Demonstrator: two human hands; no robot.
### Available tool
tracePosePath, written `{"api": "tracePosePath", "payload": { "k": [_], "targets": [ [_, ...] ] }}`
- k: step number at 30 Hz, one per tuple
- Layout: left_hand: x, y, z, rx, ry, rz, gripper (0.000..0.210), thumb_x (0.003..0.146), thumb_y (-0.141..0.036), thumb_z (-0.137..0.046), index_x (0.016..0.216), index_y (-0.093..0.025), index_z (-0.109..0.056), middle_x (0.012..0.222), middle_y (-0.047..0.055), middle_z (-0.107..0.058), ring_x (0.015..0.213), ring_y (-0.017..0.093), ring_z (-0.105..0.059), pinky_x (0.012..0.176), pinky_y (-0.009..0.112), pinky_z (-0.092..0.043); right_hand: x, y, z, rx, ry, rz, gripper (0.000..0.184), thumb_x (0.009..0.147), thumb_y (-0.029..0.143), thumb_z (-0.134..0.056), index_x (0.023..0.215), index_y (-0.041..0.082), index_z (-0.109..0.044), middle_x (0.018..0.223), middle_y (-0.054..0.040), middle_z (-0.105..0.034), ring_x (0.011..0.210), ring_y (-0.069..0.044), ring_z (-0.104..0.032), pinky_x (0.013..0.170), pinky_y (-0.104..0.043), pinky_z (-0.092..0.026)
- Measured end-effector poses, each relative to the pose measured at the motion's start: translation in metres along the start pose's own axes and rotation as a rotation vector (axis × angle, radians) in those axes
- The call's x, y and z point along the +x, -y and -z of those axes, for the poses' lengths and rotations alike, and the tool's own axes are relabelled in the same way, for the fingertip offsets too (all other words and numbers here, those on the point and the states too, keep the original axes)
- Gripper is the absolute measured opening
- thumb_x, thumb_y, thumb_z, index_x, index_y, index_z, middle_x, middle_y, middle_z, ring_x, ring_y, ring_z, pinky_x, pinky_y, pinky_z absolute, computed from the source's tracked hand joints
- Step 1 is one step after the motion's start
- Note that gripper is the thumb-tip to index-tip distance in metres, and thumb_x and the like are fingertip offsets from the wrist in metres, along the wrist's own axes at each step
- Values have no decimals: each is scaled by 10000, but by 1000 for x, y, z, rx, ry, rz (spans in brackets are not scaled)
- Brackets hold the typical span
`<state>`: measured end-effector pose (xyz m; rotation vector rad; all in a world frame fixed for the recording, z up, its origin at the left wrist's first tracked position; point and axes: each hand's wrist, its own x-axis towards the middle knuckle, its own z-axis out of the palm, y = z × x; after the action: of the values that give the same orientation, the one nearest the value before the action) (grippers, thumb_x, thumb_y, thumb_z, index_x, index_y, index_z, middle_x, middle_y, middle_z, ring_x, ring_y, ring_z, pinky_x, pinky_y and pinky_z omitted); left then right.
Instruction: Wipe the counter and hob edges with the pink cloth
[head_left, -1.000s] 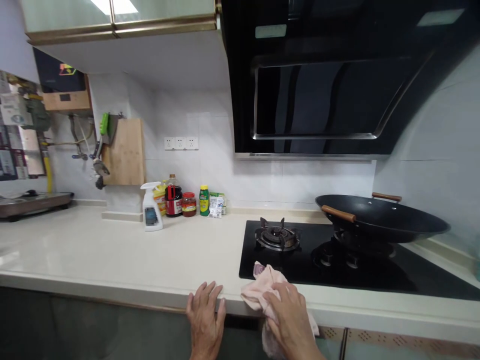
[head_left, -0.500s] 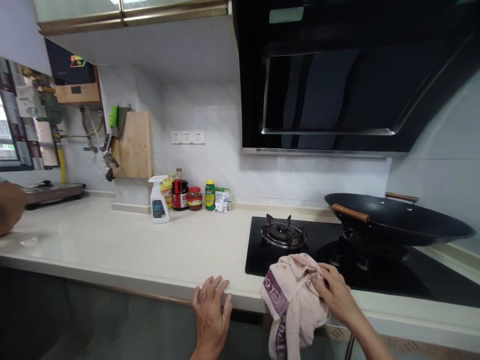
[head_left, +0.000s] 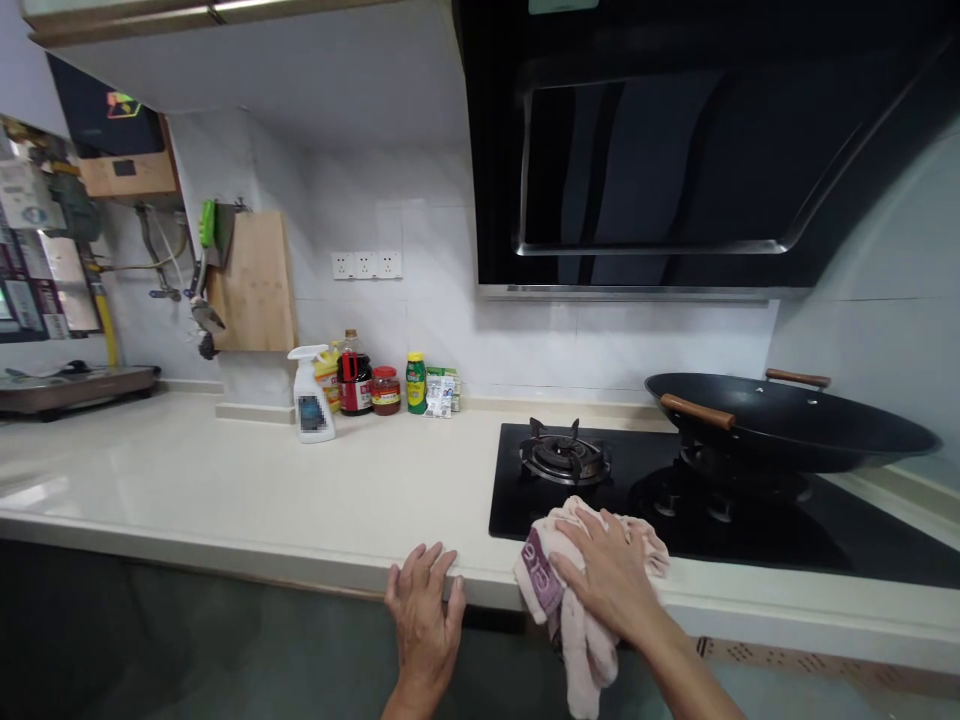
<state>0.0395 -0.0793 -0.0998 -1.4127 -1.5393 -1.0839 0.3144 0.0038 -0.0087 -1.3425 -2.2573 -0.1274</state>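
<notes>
In the head view, a pink cloth (head_left: 579,622) is found at the stove's (head_left: 514,500) near edge, its lower end hung over the table (head_left: 375,490) front. It is partly covered by the right hand (head_left: 611,575), fingers spread; whether folds are grasped cannot be told. The left hand (head_left: 425,620), fingers released, is rested leftward at the table's near edge.

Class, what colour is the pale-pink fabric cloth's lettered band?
Lettered band: purple with pale letters, head view.
</notes>
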Motion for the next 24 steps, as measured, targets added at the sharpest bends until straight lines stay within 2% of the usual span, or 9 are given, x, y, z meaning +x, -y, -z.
{"api": "tracePosePath", "payload": {
  "k": [3,7,10,13,18,21,24],
  "targets": [
    [0,-2,-2,-16,-16,23,277,984,-255,-505,1185,-251,-696,1234,69,-747,1282,264,-581,1221,468,-200,5,19,-10,-10,57,10,483,961,567,-521,1395,385,-629,1572,-34,-529,1465,-445,-389,1161,-738,-263],
    [0,-3,-8,-12,-65,58,256,987,-262,-501,1134,-245,-709,1190,74,-755,1253,267,-588,1214,471,-204,11,48,-12,104,71,140,439,1006,550,-473,1398,409,-609,1568,-16,-537,1467,-399,-391,1194,-724,-219],
    [-2,2,-11,-8,-54,18,270,987,-266,-492,1146,-239,-709,1194,79,-753,1249,265,-585,1218,472,-200,17,69,-17,209,111,241,391,1042,521,-407,1375,458,-602,1547,34,-554,1468,-354,-394,1208,-699,-201],
    [-4,11,-10,0,-23,-24,294,988,-279,-491,1181,-251,-712,1212,68,-756,1249,254,-590,1223,465,-200,21,77,-22,262,114,296,357,1023,498,-467,1340,446,-621,1518,40,-573,1460,-338,-394,1210,-661,-206],
    [-3,20,-3,29,59,-51,323,1000,-309,-474,1209,-296,-719,1250,44,-760,1239,236,-613,1214,449,-223,22,56,-15,271,40,215,287,979,404,-533,1217,373,-690,1326,-7,-678,1330,-288,-506,1155,-539,-312],
    [-2,19,0,26,65,-55,327,998,-297,-478,1223,-302,-715,1261,41,-759,1239,235,-619,1207,448,-234,16,25,-5,251,33,144,287,963,372,-516,1186,349,-696,1252,-7,-699,1267,-268,-554,1121,-508,-352],
    [-2,16,-1,11,50,-38,324,997,-299,-480,1224,-302,-711,1259,42,-757,1249,243,-614,1210,457,-231,4,-19,3,201,4,53,341,962,388,-483,1228,352,-695,1303,-15,-693,1275,-268,-565,1116,-510,-369]
  ]
}}
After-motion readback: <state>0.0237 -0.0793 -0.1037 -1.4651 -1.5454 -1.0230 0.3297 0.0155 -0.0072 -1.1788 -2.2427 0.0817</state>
